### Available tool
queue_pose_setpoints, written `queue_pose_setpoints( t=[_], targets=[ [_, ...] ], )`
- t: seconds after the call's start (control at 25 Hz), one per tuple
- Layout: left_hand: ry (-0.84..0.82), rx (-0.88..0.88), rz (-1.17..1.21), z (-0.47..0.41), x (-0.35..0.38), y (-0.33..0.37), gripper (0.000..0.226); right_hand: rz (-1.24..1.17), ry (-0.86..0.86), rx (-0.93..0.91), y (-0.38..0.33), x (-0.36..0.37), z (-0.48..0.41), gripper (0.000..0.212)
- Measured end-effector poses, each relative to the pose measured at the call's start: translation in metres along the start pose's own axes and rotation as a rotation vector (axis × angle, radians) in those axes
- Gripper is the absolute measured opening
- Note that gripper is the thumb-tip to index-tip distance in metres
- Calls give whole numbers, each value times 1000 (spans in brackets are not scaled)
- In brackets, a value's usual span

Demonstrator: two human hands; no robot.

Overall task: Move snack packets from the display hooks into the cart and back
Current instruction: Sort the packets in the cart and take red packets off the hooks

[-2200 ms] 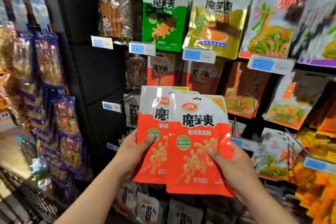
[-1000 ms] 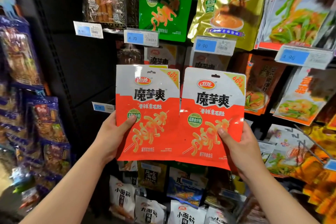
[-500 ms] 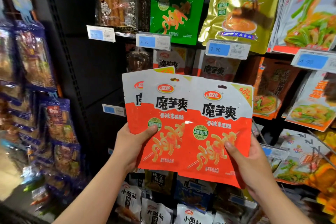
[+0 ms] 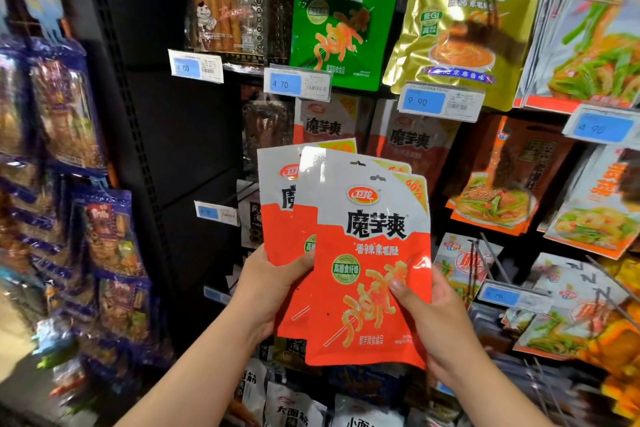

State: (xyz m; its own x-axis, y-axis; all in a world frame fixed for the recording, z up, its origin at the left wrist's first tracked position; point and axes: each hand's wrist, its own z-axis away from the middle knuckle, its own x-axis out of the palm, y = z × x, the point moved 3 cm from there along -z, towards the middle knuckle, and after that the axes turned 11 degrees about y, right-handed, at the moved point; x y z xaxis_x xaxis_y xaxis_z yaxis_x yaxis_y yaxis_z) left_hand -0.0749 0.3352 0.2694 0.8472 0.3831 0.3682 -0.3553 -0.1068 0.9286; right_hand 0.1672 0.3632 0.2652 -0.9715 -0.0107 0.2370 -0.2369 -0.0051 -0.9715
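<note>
- The left hand (image 4: 273, 288) is grasping the rear packets (image 4: 287, 218) at their left edge. The thumb is lying across the red face, and the other fingers are curling out of sight behind.
- The right hand (image 4: 440, 319) is grasping the front packet (image 4: 374, 253) at its lower right edge. The thumb is pressing on the printed face, and the remaining fingers are hiding behind the foil.
- The red-and-white packets are being held upright and fanned, the front one overlapping those behind. They are hanging on no hook, and their punched holes are showing at the top.
- They are sitting in front of the display, below the green packet (image 4: 343, 17) and the gold packet (image 4: 464, 28). Matching hung packets (image 4: 329, 125) are showing just behind their top edges.
- Price tags (image 4: 298, 83) are projecting above the held packets.
- To the left, a black panel (image 4: 187, 135) is standing flat beside them, with blue packets (image 4: 104, 236) hanging beyond it.
- To the right, wire hooks (image 4: 491, 255) and crowded goods are standing near the front packet's edge.
</note>
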Motion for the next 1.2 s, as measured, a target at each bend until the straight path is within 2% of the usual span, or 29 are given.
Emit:
queue_pose_setpoints(
  t=[0.2, 0.44, 0.68, 0.92, 1.08, 1.2],
  targets=[
    [78, -12, 23, -17, -22, 7, 39, -10, 68, -35, -2, -9, -10, 36],
    [153, 34, -37, -26, -46, 26, 36, -25, 156, -43, -8, -25, -21, 38],
    [118, -6, -43, -29, -51, 30, 44, -55, 113, -21, -16, -23, -21, 39],
    [36, -41, -68, -25, -40, 24, 40, -90, 26, 29, -6, 7, -17, 35],
    [154, -3, 28, -30, -80, 44, 35, -139, 82, 14, -13, 0, -24, 37],
    [124, -71, 67, -27, -111, 57, 33, -141, 99, -32, -23, -2, -29, 38]
  ],
)
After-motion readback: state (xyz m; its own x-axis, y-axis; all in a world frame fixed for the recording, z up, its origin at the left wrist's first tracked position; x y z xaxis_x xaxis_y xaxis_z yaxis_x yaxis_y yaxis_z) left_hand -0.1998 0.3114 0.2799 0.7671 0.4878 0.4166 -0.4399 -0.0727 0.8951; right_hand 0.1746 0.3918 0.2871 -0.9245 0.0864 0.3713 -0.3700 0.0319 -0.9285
